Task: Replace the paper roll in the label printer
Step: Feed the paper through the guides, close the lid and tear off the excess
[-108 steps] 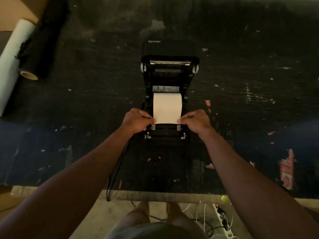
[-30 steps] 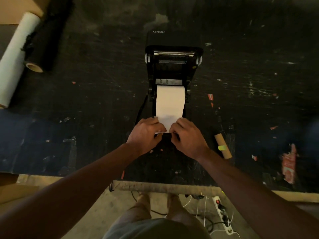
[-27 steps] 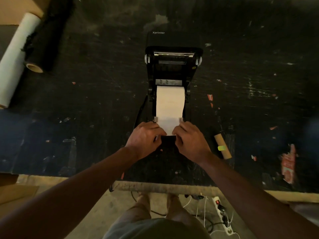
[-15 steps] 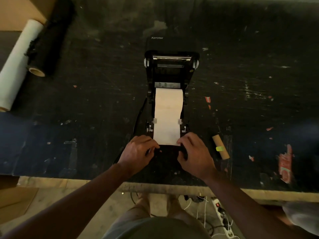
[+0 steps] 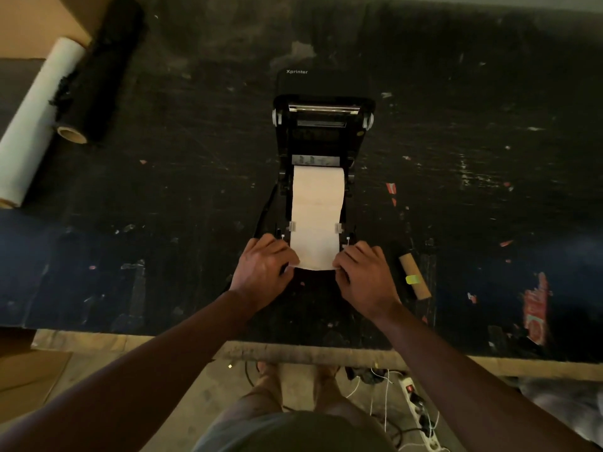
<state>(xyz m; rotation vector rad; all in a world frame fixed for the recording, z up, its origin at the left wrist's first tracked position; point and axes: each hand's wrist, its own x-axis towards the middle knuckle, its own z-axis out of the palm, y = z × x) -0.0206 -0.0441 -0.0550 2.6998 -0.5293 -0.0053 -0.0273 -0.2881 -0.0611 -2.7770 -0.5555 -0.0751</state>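
A black label printer [image 5: 323,132] stands in the middle of the dark table with its lid swung up and back. A white paper roll [image 5: 318,187] sits in its bay, and a strip of the paper runs toward me between two small side guides. My left hand [image 5: 266,272] pinches the strip's near left corner. My right hand [image 5: 365,274] pinches the near right corner. The strip lies flat over the printer's front edge. An empty cardboard core [image 5: 413,277] with a yellow tag lies on the table just right of my right hand.
A long white roll [image 5: 31,125] and a black film roll [image 5: 94,73] lie at the table's far left. The table's wooden front edge [image 5: 293,352] runs below my forearms. A power strip [image 5: 421,409] and loose cables lie on the floor.
The paper strip has been drawn out from the roll toward me, over the guides and past the printer's front. Both hands moved from the strip's middle to its near corners.
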